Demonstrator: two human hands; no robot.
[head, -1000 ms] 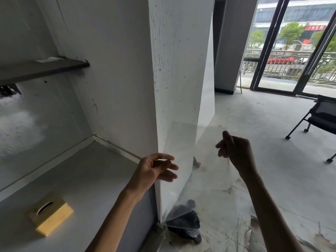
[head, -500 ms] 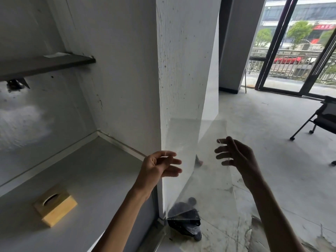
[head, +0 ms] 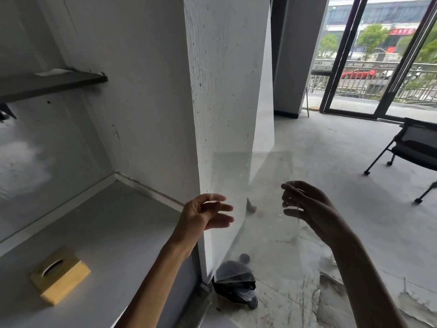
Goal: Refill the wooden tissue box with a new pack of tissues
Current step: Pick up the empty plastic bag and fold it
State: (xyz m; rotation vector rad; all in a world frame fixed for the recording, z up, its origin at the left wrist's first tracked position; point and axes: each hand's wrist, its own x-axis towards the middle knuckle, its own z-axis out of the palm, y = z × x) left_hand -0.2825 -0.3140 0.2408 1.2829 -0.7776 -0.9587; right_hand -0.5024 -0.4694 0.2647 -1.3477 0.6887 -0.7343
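The wooden tissue box lies on the grey counter at the lower left, oval slot facing up. Both hands are well to its right, off the counter's end. A clear plastic film hangs between them in front of the white column. My left hand pinches the film's left edge between thumb and forefinger. My right hand is at the film's right edge with its fingers spread, the fingertips seen through the plastic. No tissue pack is in view.
A white column stands at the counter's right end. A dark shelf juts out at the upper left. A black object lies on the concrete floor at the column's foot. A black chair stands at the right by glass doors.
My right hand has gone from closed on the film's right edge to fingers spread. My left hand keeps its pinch. The view has shifted slightly.
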